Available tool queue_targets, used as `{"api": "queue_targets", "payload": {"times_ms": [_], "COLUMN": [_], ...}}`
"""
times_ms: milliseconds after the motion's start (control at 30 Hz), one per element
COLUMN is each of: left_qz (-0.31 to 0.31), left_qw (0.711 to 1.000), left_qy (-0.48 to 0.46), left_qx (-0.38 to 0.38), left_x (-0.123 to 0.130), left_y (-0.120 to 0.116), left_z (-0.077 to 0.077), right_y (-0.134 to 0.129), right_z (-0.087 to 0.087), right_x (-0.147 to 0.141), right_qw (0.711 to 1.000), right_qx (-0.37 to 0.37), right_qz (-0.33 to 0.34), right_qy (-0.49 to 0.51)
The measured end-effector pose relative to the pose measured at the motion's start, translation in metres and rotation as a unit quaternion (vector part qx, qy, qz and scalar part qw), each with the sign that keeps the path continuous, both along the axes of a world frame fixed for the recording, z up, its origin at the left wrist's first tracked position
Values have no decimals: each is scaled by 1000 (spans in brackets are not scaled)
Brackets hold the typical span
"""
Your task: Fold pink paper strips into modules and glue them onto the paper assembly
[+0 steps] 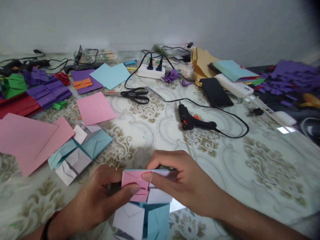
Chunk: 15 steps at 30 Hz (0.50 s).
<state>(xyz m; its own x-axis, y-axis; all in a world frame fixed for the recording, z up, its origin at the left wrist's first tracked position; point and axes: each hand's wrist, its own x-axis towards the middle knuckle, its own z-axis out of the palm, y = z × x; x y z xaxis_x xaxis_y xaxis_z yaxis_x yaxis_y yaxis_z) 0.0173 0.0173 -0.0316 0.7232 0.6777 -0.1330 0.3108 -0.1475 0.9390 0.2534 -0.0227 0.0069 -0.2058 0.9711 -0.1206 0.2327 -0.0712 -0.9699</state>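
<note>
White & blue folded paper (128,216) is closest, at the bottom edge, just under the hands. Can't tell if it's stuck to the pink & white folded paper (135,178) above it. That one is in front of the person, over the counter (160,136), btwn both hands. L hand (98,196): grip closed on the pink end, thumb on front. R hand (183,181): grip closed too, thumb near the middle, pointer finger by the top edge. Prob. super light, a bit stiff at the folds b/c of the layers, but easy to bend or rip; not too slippery, I'd guess. Best to pinch the thick edges w/ thumb & fingers, gently, & not squash the flaps. Glue gun (193,120) is well apart.
</note>
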Motion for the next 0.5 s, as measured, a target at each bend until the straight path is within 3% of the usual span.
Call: {"api": "queue_targets", "payload": {"times_ms": [133, 233, 333, 400, 500], "left_qz": [13, 79, 153, 153, 99], "left_qw": [1000, 994, 983, 980, 983], "left_qy": [27, 15, 3, -4, -13], "left_qx": [-10, -68, -104, -126, -155], "left_x": [2, 5, 9, 9, 7], "left_y": [1, 3, 4, 5, 6], "left_z": [-2, 0, 3, 4, 5], "right_y": [0, 2, 3, 3, 3], "right_z": [-5, -9, -13, -15, -15], "right_x": [-1, 1, 0, -3, -7], "right_qw": [999, 996, 983, 975, 971], "right_qx": [-44, -69, -119, -154, -175], "right_qz": [-4, -49, -60, -46, -40], "right_qy": [11, 38, 124, 155, 160]}}
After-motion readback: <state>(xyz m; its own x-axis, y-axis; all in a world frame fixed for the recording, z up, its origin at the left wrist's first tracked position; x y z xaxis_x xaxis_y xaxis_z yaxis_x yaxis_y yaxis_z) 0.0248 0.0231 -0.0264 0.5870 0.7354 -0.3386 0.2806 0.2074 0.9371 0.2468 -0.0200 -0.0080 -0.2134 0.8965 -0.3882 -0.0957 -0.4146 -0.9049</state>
